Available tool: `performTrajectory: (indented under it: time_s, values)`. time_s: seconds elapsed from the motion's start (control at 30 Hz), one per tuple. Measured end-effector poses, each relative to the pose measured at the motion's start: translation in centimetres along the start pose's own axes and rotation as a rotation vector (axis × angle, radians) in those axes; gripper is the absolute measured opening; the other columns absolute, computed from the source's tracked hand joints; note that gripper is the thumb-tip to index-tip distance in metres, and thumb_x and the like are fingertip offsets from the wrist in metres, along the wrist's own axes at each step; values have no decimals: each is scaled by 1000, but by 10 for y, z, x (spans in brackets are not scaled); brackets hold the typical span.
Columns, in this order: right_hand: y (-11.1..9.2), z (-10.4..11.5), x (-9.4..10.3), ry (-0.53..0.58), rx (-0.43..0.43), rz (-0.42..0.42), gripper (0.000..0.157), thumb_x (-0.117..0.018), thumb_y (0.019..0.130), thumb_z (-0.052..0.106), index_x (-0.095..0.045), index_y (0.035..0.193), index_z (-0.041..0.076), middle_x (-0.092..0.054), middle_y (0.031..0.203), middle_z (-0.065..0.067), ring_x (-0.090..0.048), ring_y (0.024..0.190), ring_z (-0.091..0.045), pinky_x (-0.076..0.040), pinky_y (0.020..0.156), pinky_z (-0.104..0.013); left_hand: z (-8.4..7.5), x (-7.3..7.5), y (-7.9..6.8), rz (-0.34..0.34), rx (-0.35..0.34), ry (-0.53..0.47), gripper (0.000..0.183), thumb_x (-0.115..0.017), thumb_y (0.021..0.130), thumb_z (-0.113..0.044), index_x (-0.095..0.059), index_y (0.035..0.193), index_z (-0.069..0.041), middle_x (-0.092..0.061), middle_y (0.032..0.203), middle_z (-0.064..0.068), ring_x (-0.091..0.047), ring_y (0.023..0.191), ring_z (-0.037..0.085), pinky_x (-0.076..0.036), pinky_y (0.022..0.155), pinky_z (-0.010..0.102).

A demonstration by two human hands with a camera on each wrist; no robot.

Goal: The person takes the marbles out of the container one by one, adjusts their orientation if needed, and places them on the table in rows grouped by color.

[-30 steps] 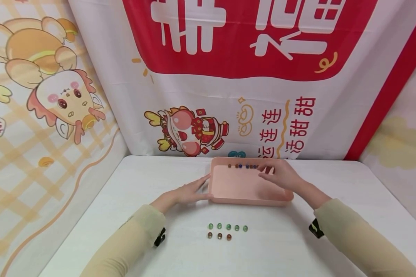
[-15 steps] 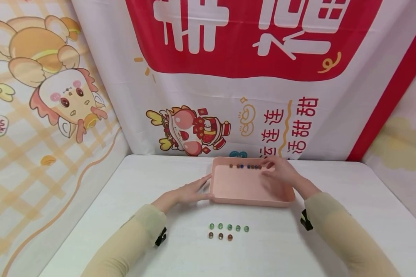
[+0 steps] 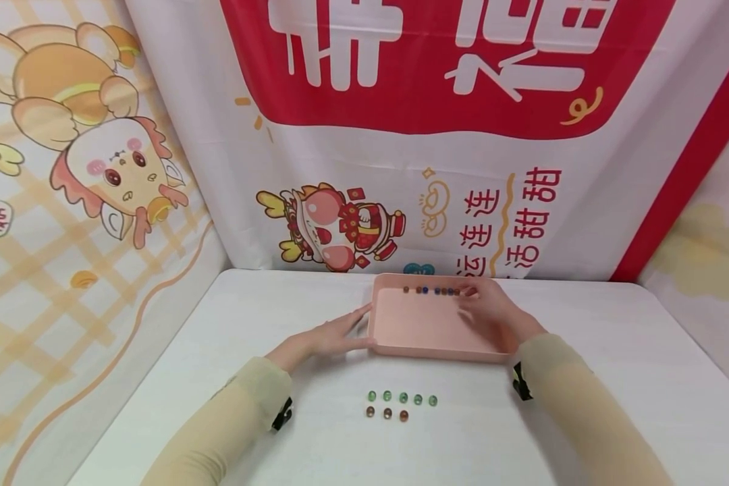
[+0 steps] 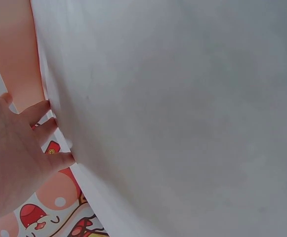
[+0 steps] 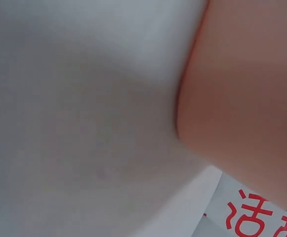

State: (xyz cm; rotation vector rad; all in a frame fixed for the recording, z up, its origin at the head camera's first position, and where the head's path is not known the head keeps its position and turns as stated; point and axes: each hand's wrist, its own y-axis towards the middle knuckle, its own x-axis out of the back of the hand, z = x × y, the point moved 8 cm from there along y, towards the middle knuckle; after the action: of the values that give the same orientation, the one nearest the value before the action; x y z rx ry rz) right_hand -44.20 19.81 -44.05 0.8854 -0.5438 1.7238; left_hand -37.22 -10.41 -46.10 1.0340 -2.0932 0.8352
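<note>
A pink tray (image 3: 428,324) stands on the table in the head view. Along its far wall lies a row of several brown and blue marbles (image 3: 443,291). My left hand (image 3: 328,337) touches the tray's left side with fingers spread and straight, thumb by the near corner; the left wrist view shows this hand (image 4: 22,153) beside the tray's wall (image 4: 17,54). Over the tray's right part, my right hand (image 3: 491,305) reaches in with bent fingers at the right end of the marble row. I cannot tell whether its fingertips pinch a marble. Only the tray's outside (image 5: 242,94) shows in the right wrist view.
On the white table (image 3: 316,445) before the tray, several green marbles (image 3: 403,398) form a row, with three brownish marbles (image 3: 387,413) in a second row nearer me. A printed cloth (image 3: 352,155) hangs right behind the table; patterned side walls flank it.
My right hand has shifted slightly right along the tray's far side, uncovering the right end of the marble row, and its forearm has swung inward. The left hand stays at the tray's side.
</note>
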Motion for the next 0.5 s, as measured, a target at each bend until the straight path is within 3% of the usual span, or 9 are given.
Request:
performTrajectory:
  time_s: [0.2, 0.4, 0.5]
  values:
    - [6, 0, -7, -239, 96, -68, 39, -74, 83, 14, -66, 120, 3, -65, 112, -12, -55, 99, -28, -44, 92, -48, 0, 0, 0, 1, 0, 9, 89, -54, 86, -69, -10, 157, -36, -18, 160, 1, -16, 146, 25, -17, 114, 55]
    - [8, -2, -9, -276, 59, -52, 40, -70, 87, 17, -65, 124, 2, -60, 126, -16, -48, 119, -35, -30, 106, -53, 0, 0, -1, 0, 10, 8, 88, -54, 87, -68, -10, 156, -37, -18, 160, 1, -15, 146, 24, -16, 114, 55]
    - [7, -2, -10, -273, 37, -34, 42, -68, 89, 17, -62, 127, 1, -56, 131, -19, -46, 123, -38, -29, 108, -54, 0, 0, -1, 1, 7, 12, 87, -54, 88, -67, -10, 156, -37, -18, 161, 1, -15, 146, 24, -16, 114, 56]
